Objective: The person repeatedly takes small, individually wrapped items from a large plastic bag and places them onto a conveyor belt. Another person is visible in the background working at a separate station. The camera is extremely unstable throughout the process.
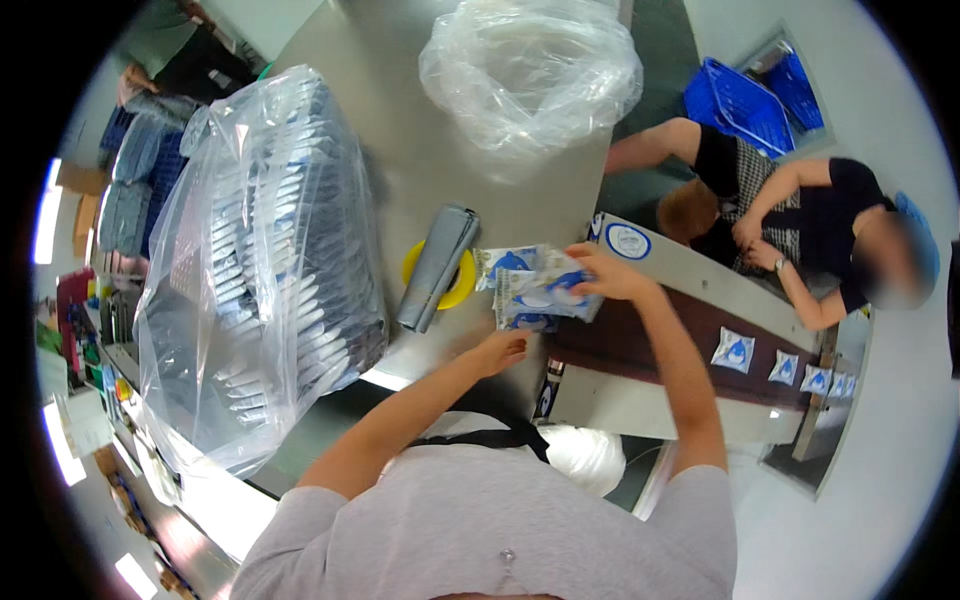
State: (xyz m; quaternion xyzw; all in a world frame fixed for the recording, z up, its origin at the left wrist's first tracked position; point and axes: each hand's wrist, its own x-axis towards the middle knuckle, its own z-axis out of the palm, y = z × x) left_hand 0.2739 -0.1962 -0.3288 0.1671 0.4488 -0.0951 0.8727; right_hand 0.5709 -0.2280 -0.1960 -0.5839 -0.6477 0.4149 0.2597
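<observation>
Blue-and-white packets (540,288) lie in a small overlapping pile near the table's right edge, where the belt begins. The right hand (612,276) reaches in from the right, forearm angled up and left, its fingers gripping the pile's right end. The left hand (503,352) is just below the pile, palm turned inward, fingers loosely spread and slightly blurred, gripping nothing visible.

At left, a large clear bag (172,370) holds many similar packets stacked in rows. Another clear bag (600,85) sits crumpled at the table's far side. Blue baskets (735,105) stand beyond a co-worker (870,215).

A strip of metal table (395,90) runs between the two bags. A grey roll (440,268) leans across a yellow ring (464,284), left of the pile. The dark conveyor belt (640,345) extends right between pale side rails, carrying spaced single packets.
</observation>
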